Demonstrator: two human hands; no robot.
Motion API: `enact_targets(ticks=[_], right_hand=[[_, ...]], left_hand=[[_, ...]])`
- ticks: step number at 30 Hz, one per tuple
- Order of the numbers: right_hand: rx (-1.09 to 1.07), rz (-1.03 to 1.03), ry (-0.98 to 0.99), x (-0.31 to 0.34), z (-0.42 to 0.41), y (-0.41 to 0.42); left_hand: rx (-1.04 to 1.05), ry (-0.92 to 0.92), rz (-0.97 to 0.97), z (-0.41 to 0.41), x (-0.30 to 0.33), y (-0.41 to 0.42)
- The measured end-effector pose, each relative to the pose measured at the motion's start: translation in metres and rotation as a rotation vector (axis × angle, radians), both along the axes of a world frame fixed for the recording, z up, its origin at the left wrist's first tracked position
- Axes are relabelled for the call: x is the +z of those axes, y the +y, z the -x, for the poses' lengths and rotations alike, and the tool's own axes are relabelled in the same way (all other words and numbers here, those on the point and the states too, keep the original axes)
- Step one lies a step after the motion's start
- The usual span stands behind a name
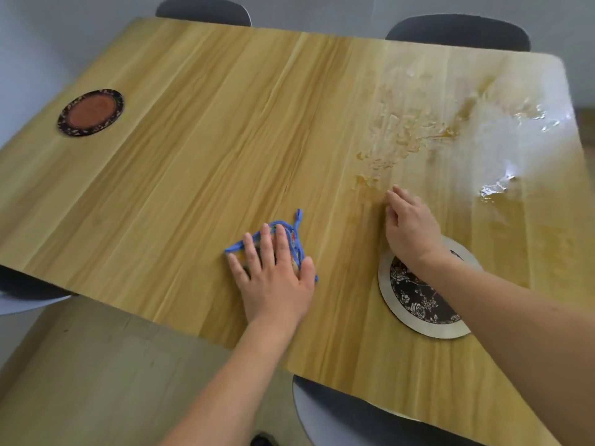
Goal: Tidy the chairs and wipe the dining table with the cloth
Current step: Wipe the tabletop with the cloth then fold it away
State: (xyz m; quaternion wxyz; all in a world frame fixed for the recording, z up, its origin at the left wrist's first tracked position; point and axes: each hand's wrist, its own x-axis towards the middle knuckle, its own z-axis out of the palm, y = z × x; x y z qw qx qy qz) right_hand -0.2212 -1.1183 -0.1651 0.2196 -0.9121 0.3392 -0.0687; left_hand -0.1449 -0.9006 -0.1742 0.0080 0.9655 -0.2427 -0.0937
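Pale wooden bench (pixel 193 130), wet and glossy toward its far right, dark chairs (pixel 457 32) tucked along its edges. Left hand (pixel 273 275) flat, fingers straight, pressing blue-edged cloth (pixel 294 238) onto bench near front edge. Right hand (pixel 410 225) resting beside wet patch, fingers loosely bent, holding nothing, wrist above round floral mat (pixel 415 304); brown oval mat (pixel 90 112) far left.
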Motion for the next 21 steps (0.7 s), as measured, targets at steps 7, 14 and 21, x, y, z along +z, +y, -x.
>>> enact_targets(ticks=[7,14,21], right_hand=[[0.087,0.165,0.105,-0.011,0.003,-0.038],[0.082,0.179,0.116,-0.015,-0.003,-0.062],[0.055,0.189,0.094,-0.019,-0.006,-0.089]], left_hand=[[-0.568,0.048,0.034,0.037,-0.003,-0.011],[-0.275,-0.041,-0.008,-0.051,-0.009,-0.002],[-0.091,-0.027,0.046,-0.004,-0.008,-0.059]])
